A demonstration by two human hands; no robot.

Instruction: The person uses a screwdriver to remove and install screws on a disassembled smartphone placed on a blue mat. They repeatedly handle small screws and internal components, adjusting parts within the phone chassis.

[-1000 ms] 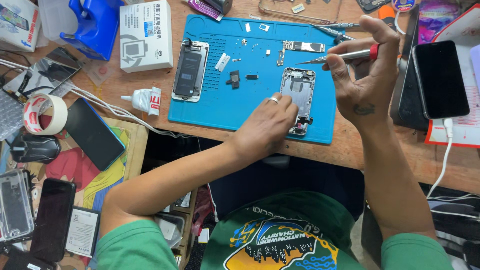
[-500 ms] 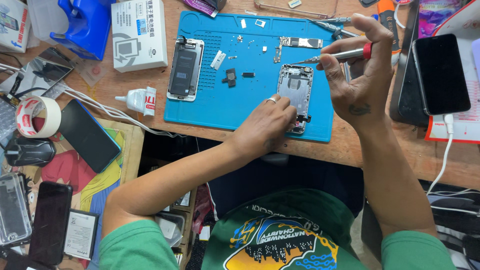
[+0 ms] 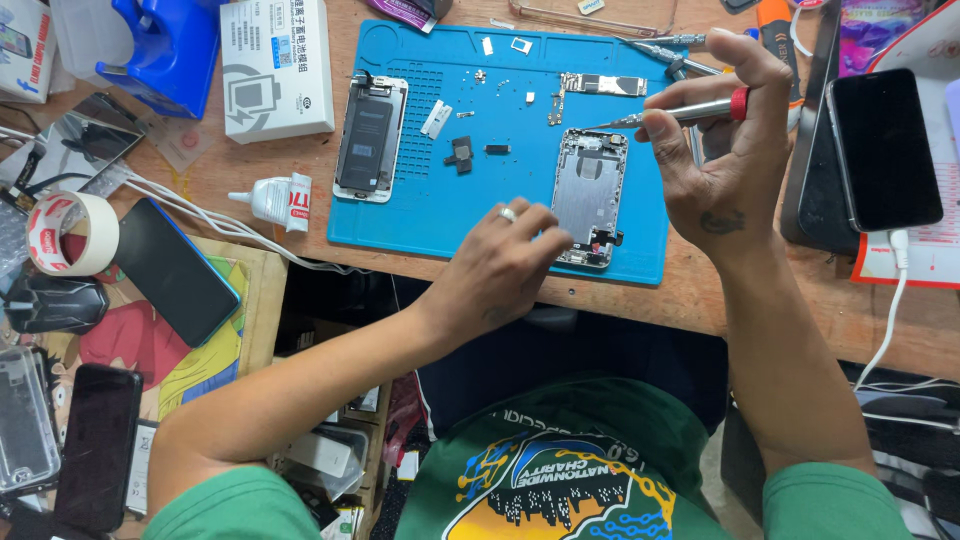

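A silver phone housing point(image 3: 590, 190) lies open on a blue repair mat point(image 3: 430, 215). My left hand point(image 3: 500, 265), a ring on one finger, rests on the mat with its fingertips at the housing's lower left corner. My right hand point(image 3: 725, 150) holds a slim screwdriver point(image 3: 680, 112) with a red collar, its tip pointing left just above the housing's top edge. A detached phone screen point(image 3: 368, 138) lies face up at the mat's left. Small parts and screws point(image 3: 462, 152) are scattered between them, and a logic board point(image 3: 603, 84) sits near the mat's far edge.
A white box point(image 3: 275, 65), a glue tube point(image 3: 272, 200), a tape roll point(image 3: 70, 232) and a dark phone point(image 3: 173, 270) lie left of the mat. A blue plastic holder point(image 3: 165, 45) stands far left. A black phone point(image 3: 882, 150) on a cable lies right. Tweezers point(image 3: 660, 45) lie behind.
The view has shifted slightly. My right hand has brought the screwdriver tip a little closer to the housing's top edge. My left hand stays at the housing's lower corner.
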